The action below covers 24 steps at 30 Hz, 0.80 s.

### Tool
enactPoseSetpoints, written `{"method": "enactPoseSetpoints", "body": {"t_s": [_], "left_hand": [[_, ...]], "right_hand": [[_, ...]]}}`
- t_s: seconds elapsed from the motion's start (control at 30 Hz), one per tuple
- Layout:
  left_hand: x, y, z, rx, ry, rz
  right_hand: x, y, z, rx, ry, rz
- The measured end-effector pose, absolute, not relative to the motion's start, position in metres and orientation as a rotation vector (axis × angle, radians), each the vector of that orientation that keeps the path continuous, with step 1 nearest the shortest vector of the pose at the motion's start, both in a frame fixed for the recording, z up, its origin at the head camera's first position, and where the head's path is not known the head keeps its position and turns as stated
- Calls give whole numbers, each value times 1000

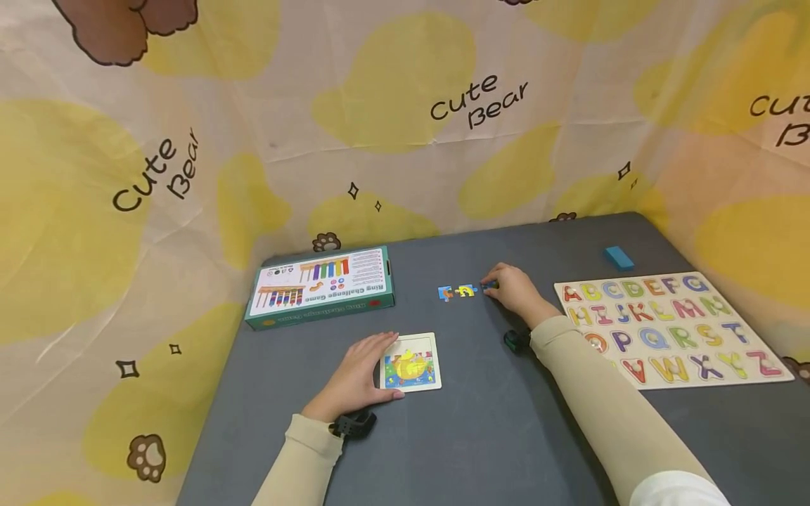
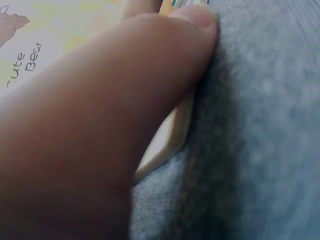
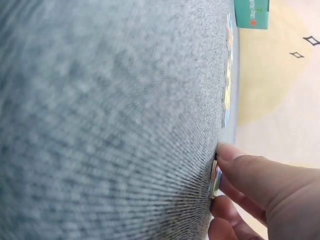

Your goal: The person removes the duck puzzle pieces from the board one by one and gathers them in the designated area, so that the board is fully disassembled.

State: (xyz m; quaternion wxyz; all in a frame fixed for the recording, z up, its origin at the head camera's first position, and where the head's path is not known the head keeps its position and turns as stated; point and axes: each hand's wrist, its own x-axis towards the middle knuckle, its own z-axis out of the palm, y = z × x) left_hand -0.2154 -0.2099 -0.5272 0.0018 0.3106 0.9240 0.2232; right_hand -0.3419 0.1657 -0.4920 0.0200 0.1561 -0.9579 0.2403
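In the head view my left hand [image 1: 361, 372] grips a small framed jigsaw puzzle [image 1: 410, 365] by its left side, fingers along the top edge and thumb at the bottom edge. The puzzle shows a yellow duck on blue inside a pale wooden frame, and it lies flat on the table. Farther back, my right hand [image 1: 515, 292] pinches a small jigsaw piece [image 3: 216, 179] between thumb and fingers, low at the table surface. Just left of it lie a yellow-and-blue piece [image 1: 467, 290] and a blue-and-orange piece [image 1: 446, 293], close together.
A green-and-white game box [image 1: 321, 287] lies at the back left of the grey table [image 1: 468, 436]. On the right is a wooden alphabet board [image 1: 671, 330], partly behind my right forearm. A blue block [image 1: 619, 258] sits behind that board. A patterned cloth [image 1: 392, 105] hangs behind the table.
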Motion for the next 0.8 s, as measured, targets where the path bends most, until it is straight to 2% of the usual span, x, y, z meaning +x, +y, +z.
{"method": "enactPoseSetpoints", "body": {"t_s": [0.2, 0.33, 0.57, 0.8], "left_hand": [[-217, -214, -527, 978, 2868, 753], [-215, -220, -526, 901, 2797, 832], [-213, -228, -525, 819, 2773, 852], [-215, -231, -523, 799, 2758, 871]], "right_hand": [[-338, 160, -489, 450, -2892, 752], [-321, 139, -478, 487, -2792, 751], [-276, 69, -453, 897, -2782, 874], [-242, 17, -468, 1095, -2912, 896]]}}
